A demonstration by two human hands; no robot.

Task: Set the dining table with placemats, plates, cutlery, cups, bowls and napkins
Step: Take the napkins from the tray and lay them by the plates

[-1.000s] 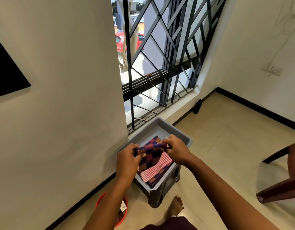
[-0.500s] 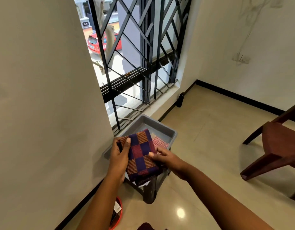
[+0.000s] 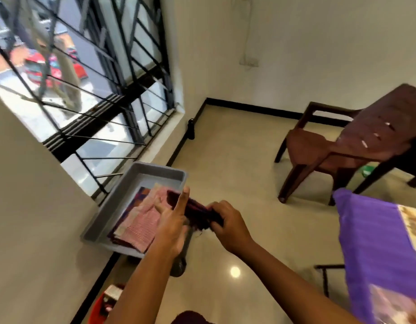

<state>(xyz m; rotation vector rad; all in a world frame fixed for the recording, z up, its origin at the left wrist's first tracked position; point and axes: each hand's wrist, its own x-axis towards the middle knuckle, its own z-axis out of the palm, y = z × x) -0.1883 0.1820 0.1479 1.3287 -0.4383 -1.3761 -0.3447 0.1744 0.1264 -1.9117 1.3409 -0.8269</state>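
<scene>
A folded dark purple-and-maroon checked napkin [image 3: 198, 212] is held between my two hands, just to the right of a grey tray [image 3: 122, 192]. My left hand [image 3: 171, 223] holds its left end, back of the hand toward the camera and index finger straight up. My right hand [image 3: 228, 226] grips its right end with curled fingers. Blur hides the exact finger contact. In the tray lie more folded napkins, a pink-and-white checked one [image 3: 141, 223] on top of darker ones.
The tray stands on a dark stand against the wall under a barred window [image 3: 97, 94]. A brown plastic chair [image 3: 338, 146] stands on the right. A table with a purple cloth [image 3: 377, 244] juts in at the lower right. A red bin [image 3: 97, 309] and a dark bottle [image 3: 191, 129] stand on the floor.
The view has swung right, bringing the chair and table into sight. The dark napkin has left the tray and moved right; it now looks bunched narrower between both hands.
</scene>
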